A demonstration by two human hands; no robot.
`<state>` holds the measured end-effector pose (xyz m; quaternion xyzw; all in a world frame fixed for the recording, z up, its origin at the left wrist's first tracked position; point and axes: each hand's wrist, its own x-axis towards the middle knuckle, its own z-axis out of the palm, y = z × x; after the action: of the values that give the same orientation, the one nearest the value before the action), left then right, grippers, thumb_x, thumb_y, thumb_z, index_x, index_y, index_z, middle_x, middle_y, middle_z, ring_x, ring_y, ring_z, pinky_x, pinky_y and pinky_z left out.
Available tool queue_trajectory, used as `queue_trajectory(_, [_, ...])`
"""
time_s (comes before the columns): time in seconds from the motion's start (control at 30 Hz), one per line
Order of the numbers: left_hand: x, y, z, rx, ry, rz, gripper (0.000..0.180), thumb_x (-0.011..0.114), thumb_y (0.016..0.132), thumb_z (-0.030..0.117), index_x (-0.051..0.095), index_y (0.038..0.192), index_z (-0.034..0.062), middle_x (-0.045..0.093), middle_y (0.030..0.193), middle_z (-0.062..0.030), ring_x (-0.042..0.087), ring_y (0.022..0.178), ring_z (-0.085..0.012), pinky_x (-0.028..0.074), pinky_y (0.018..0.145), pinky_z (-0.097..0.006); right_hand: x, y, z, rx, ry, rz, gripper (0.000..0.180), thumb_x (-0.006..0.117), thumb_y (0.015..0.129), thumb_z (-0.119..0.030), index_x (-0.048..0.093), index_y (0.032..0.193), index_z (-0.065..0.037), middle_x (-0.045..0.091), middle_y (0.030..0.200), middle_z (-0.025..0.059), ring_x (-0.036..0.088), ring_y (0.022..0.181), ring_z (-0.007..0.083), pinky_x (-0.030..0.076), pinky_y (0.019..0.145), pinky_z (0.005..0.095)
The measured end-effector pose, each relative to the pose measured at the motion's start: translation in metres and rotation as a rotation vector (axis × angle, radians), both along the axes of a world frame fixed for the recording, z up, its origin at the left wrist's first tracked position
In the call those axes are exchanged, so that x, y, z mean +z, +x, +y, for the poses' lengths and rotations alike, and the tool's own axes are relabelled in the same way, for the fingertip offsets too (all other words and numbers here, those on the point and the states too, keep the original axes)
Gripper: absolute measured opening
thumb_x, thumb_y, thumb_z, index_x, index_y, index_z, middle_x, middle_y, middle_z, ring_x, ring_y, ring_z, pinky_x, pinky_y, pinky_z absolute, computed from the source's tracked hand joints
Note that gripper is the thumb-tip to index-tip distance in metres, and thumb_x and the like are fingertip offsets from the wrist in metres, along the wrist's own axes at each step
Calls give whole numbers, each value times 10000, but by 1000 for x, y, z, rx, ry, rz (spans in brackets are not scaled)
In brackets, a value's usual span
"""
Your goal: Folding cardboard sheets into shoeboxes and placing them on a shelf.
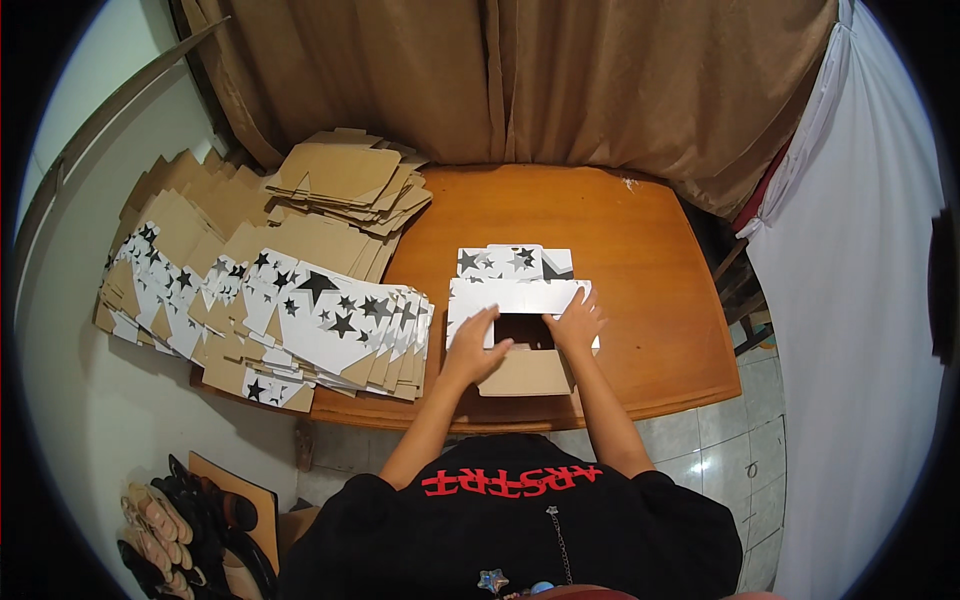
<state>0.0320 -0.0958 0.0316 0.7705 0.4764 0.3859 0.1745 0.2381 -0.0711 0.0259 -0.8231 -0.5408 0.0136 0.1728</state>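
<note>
A partly folded cardboard box (521, 298) lies on the orange-brown wooden table in front of me. Its outside is white with black and grey stars, and its inside is plain brown. A dark opening shows in the middle, with a bare brown flap (524, 374) spread toward me. My left hand (478, 348) grips the box's left side, its thumb reaching toward the opening. On the right side, my right hand (575, 322) holds the box with its thumb at the opening's edge and its fingers over the outer part. The undersides of both hands are hidden.
Flat star-printed box blanks (335, 325) overlap in a large pile on the table's left, beside a stack of brown blanks (335, 175). Brown curtains (500, 80) hang behind the table (655, 290), a white cloth (850, 300) at right. Shoes (165, 525) stand at lower left.
</note>
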Motion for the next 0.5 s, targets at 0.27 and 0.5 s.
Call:
queue_trajectory(0.27, [-14,10,0,-122,-47,387,637,573,745,501,581,1134,-3,612,1026,-187,437,1174,-385,346,966,-446,1,-5,0,-41,-60,-66,910,734,640,-490,334,1319,-34,288,1389,177,430,1157,369,341,911,575])
queue_trajectory(0.5, [-15,19,-6,-116,-78,599,712,527,731,618,608,1120,27,596,987,-214,452,1129,-414,373,902,-451,6,-7,-3,-62,-13,23,881,767,616,-422,361,1301,-44,332,1345,171,460,1105,362,389,854,524])
